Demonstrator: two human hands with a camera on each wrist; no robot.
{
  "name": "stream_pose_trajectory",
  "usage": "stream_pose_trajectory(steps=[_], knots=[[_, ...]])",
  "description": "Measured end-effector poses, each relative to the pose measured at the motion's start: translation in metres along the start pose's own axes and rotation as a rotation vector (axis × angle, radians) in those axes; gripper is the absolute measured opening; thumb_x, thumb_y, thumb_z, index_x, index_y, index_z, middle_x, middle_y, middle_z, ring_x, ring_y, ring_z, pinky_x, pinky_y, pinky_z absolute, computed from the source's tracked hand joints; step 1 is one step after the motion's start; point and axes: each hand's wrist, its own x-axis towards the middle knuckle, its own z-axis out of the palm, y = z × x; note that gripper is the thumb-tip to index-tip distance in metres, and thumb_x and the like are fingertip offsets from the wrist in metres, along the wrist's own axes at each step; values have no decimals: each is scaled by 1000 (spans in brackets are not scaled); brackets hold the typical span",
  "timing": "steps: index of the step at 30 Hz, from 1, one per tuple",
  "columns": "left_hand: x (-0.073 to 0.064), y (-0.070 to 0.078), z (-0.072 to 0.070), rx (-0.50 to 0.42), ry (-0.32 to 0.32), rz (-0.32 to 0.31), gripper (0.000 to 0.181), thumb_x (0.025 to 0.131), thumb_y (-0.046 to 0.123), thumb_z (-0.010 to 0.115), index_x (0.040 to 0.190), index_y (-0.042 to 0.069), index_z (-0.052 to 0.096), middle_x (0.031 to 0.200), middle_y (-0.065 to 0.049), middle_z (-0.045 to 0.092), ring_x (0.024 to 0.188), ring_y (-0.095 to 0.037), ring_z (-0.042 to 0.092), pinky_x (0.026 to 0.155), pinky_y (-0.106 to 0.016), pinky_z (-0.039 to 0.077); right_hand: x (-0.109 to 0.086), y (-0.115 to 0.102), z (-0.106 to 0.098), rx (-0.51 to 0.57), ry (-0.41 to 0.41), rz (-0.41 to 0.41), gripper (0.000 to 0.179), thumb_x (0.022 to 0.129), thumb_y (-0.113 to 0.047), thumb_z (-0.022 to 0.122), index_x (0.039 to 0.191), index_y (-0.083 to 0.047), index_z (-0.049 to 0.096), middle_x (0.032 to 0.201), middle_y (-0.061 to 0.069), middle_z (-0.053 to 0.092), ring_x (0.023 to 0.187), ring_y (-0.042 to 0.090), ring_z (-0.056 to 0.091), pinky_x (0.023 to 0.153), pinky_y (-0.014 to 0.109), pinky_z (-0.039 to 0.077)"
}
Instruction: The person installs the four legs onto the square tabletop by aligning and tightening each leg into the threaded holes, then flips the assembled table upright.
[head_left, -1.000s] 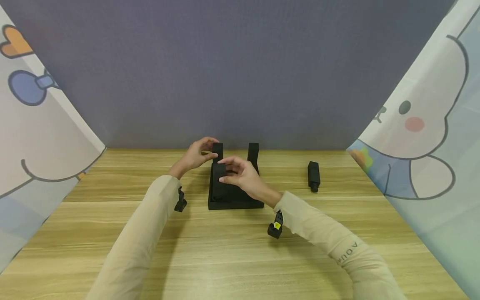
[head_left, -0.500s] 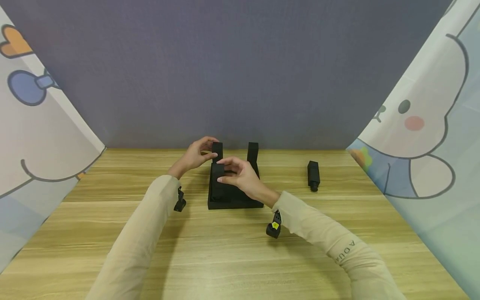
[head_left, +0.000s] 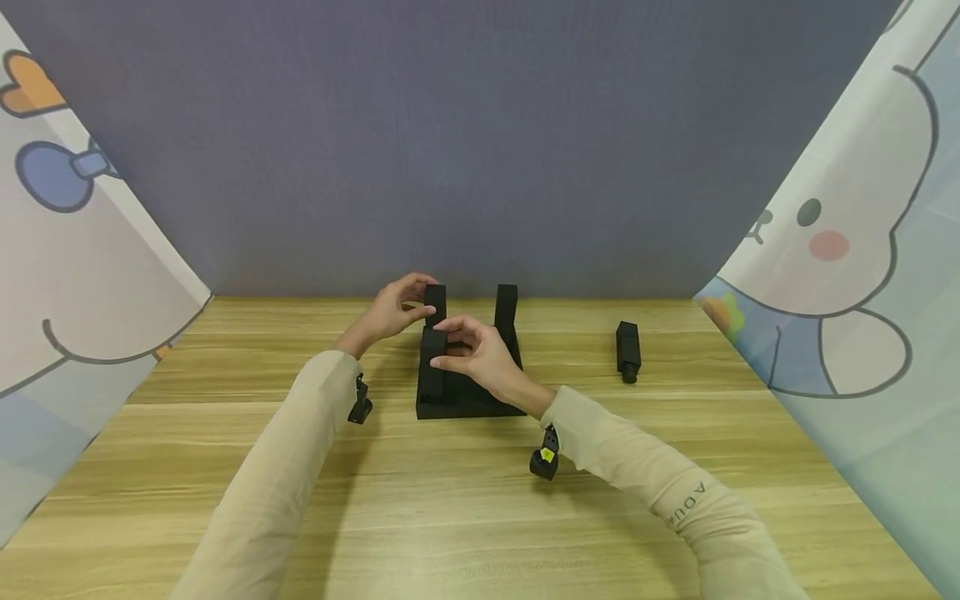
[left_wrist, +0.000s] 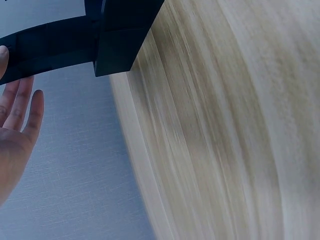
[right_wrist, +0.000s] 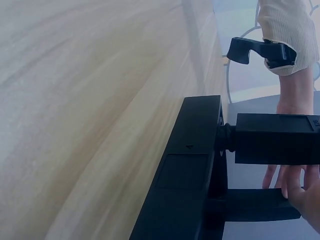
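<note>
A square black frame (head_left: 472, 410), open side up, sits on the table in the head view. My left hand (head_left: 393, 307) holds the back-left leg (head_left: 436, 298), which stands upright from the frame; thumb and fingers lie on either side of it. My right hand (head_left: 486, 358) pinches the top of a front-left black leg (head_left: 432, 371) between thumb and fingers. In the right wrist view that leg (right_wrist: 277, 137) has a threaded end at the frame's corner (right_wrist: 190, 150); how deep it sits cannot be told. Another upright leg (head_left: 507, 305) stands at back right.
A loose black leg (head_left: 628, 350) with a threaded end lies on the wooden table (head_left: 420, 517), right of the frame. A grey wall panel (head_left: 465, 150) rises behind. Cartoon-printed panels (head_left: 847, 250) flank both sides. Each wrist carries a small black camera (head_left: 543, 462).
My right hand has shifted slightly left, and the top of the front-left leg has moved left with it. The left hand stays on the back-left leg.
</note>
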Motion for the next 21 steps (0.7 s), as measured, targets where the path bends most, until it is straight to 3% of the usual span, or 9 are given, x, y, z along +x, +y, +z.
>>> stream_pose_trajectory(steps=[10,15,21], knots=[[0,2,1,4,-6,2,42,88,2,58,127,-1,44,114,-26,52,110,-39,52,92,-51,44,2,5,-3,-15,-1,-14,43,78,1,69,117,-3,51,116,13,53,101,24,55,86,35,49],[0,2,0,10,-6,7,42,88,1,58,127,-1,44,115,-26,52,110,-39,52,92,-51,44,6,4,-9,-68,-95,-45,49,80,-2,68,124,-4,49,126,13,51,107,22,51,91,43,45],[-1,2,-1,24,-10,11,43,88,1,58,128,-2,43,115,-27,51,110,-40,52,92,-51,44,9,-1,-18,-94,-233,-20,52,82,-3,67,129,-6,47,132,13,48,117,21,49,92,37,47]])
